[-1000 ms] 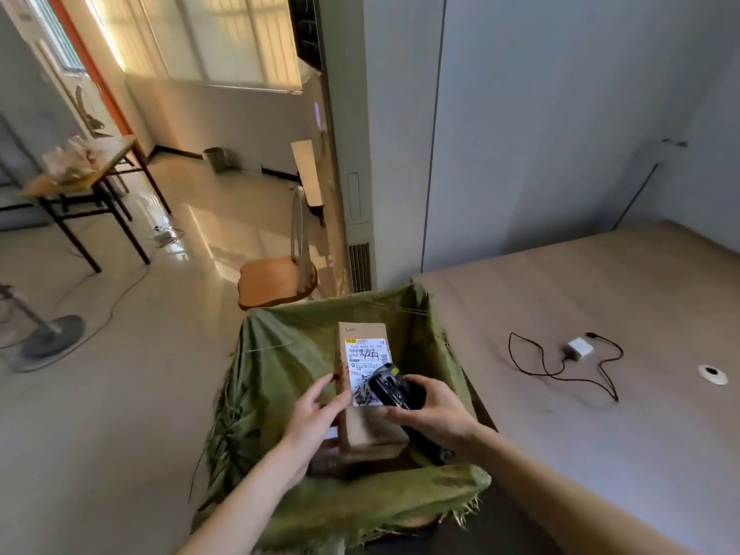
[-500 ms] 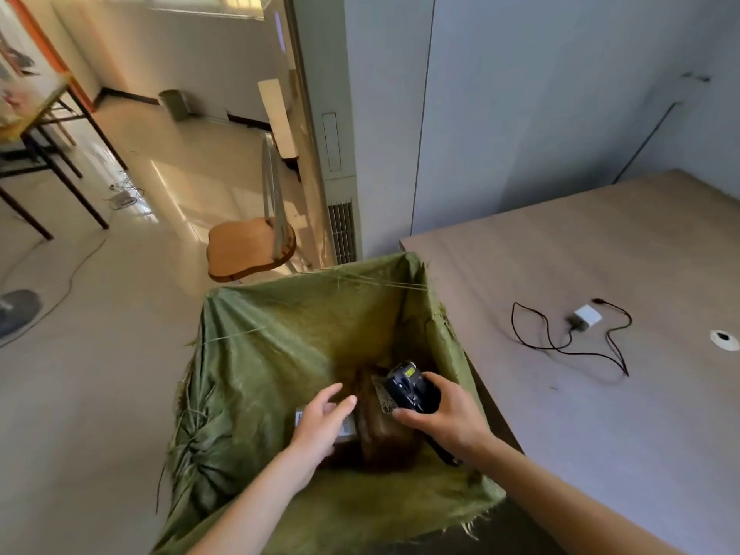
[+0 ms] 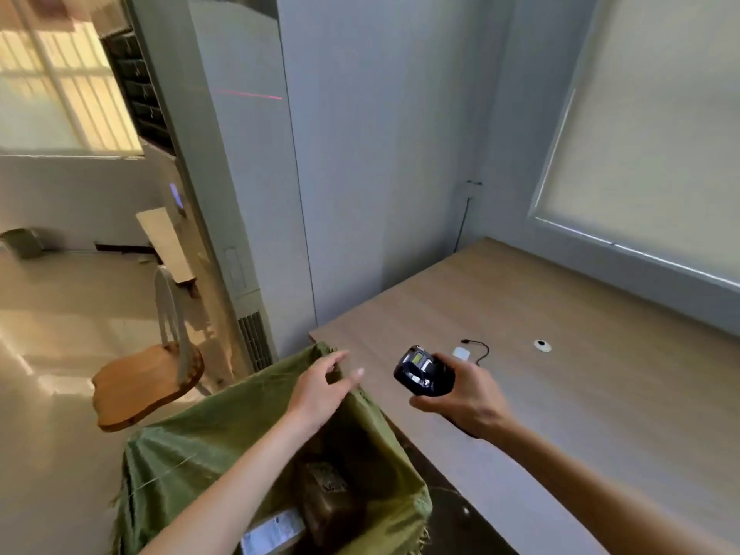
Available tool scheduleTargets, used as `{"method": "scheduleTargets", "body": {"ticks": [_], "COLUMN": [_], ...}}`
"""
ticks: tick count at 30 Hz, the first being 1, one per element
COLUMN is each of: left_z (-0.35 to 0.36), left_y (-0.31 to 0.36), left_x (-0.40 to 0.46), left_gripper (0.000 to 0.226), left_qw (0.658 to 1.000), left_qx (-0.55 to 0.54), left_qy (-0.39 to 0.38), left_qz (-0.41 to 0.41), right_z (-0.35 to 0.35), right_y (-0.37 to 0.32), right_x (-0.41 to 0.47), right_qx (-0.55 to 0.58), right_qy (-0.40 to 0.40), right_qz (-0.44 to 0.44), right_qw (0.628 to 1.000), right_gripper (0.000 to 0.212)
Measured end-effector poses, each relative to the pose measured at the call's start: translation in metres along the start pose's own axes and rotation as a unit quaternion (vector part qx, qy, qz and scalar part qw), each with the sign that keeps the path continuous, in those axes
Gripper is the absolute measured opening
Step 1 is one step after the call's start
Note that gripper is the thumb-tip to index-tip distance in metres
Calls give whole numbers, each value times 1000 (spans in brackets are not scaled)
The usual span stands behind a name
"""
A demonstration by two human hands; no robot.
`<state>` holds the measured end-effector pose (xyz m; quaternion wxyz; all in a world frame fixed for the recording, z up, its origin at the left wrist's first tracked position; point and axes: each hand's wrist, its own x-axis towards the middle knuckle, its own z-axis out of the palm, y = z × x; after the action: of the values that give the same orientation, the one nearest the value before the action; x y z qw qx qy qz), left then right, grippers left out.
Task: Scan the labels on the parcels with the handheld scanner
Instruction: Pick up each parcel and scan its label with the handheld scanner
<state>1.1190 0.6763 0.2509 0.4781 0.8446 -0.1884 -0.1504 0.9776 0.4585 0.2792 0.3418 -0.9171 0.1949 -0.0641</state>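
While your right hand (image 3: 466,394) grips the black scanner (image 3: 423,375) above the table (image 3: 580,394), your left hand (image 3: 322,388) hovers with relaxed, spread fingers over the green sack (image 3: 208,446) holding parcels (image 3: 326,502).

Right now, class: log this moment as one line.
right hand: holds scanner | left hand: open over sack | parcels: in sack

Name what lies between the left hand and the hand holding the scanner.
Nothing: in the head view only bare table shows between the left hand and the right hand gripping the scanner.
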Motion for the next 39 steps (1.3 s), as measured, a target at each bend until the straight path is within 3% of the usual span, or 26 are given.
{"method": "scheduleTargets", "body": {"ticks": [4, 8, 18, 22, 25, 30, 36, 39], "left_z": [42, 109, 337, 444, 496, 609, 728, 790], "left_y": [90, 187, 392, 440, 457, 482, 502, 507], "left_x": [3, -21, -192, -291, -337, -449, -536, -569], "left_gripper": [63, 75, 74, 75, 71, 67, 61, 62], "left_qw": [993, 972, 865, 812, 804, 748, 696, 669], "left_qx": [10, 30, 87, 98, 81, 98, 114, 130], "left_qy": [-62, -132, -281, -340, -360, -433, -512, -542], "left_qz": [97, 193, 407, 464, 466, 493, 490, 493], "right_z": [-87, -174, -361, -403, -422, -448, -459, -461], "right_y": [19, 52, 157, 211, 235, 292, 364, 410], "right_x": [-50, -128, -394, -522, -585, -721, -819, -857], "right_qx": [-27, -62, -81, -91, -108, -91, -51, -24], "right_qy": [93, 181, 332, 370, 376, 409, 452, 466], "right_qz": [50, 127, 316, 391, 426, 500, 572, 606], "right_qw": [994, 973, 885, 838, 816, 758, 683, 644], "right_gripper": [71, 74, 64, 71, 69, 71, 87, 83]}}
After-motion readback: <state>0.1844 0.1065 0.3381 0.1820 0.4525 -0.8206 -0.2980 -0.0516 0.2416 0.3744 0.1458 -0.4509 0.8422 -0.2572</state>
